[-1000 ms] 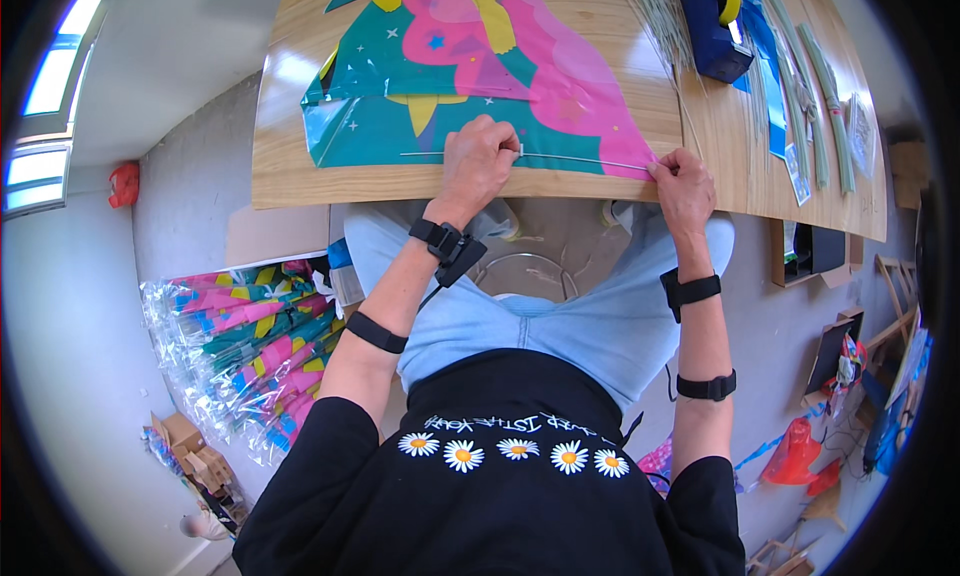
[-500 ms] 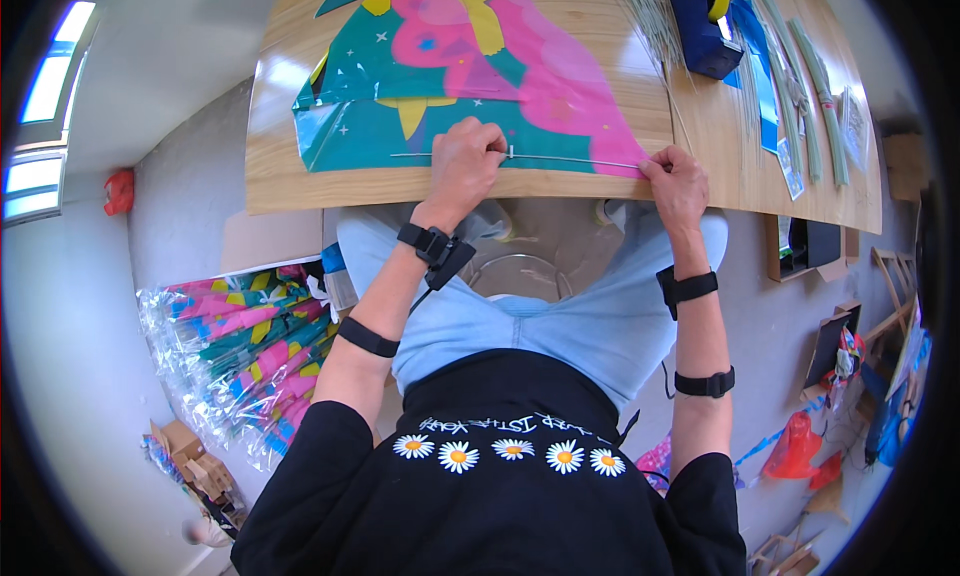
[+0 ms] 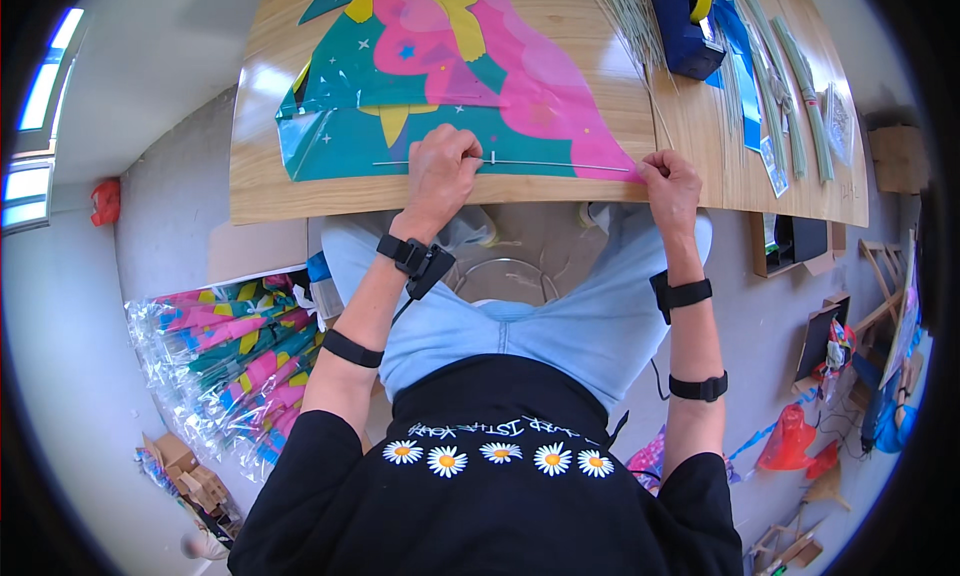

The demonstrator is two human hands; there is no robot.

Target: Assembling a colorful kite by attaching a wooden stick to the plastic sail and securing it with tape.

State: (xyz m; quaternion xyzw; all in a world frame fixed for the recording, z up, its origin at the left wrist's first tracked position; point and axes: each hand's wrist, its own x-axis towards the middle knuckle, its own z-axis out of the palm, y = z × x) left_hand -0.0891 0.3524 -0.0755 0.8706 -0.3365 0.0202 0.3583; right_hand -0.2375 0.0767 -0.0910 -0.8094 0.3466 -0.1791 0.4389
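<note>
A printed plastic sheet [image 3: 520,106] in teal, pink and yellow lies on the wooden table, its straight near side close to the table's front edge. Along that side rests a thin pale rod [image 3: 560,165], with a small white fitting [image 3: 492,158] partway along it. My left hand [image 3: 441,174] is closed, its fingers pinching the rod just left of the fitting. At the sheet's pink right corner, my right hand [image 3: 671,188] has thumb and fingers pressed together. The rod's right end stops just short of these fingertips; what exactly they pinch is partly hidden.
A blue tape dispenser [image 3: 688,26] with yellow tape stands at the far right. Beside it lie loose thin sticks [image 3: 625,16] and bundles of pale green rods [image 3: 803,96]. Folded printed sheets [image 3: 235,351] are piled at lower left. An open box [image 3: 790,244] sits under the table's right side.
The whole view has shifted slightly. My right fingertips have come off the rod's end, which now shows bare beside them at the sheet's corner. My left hand stays on the rod.
</note>
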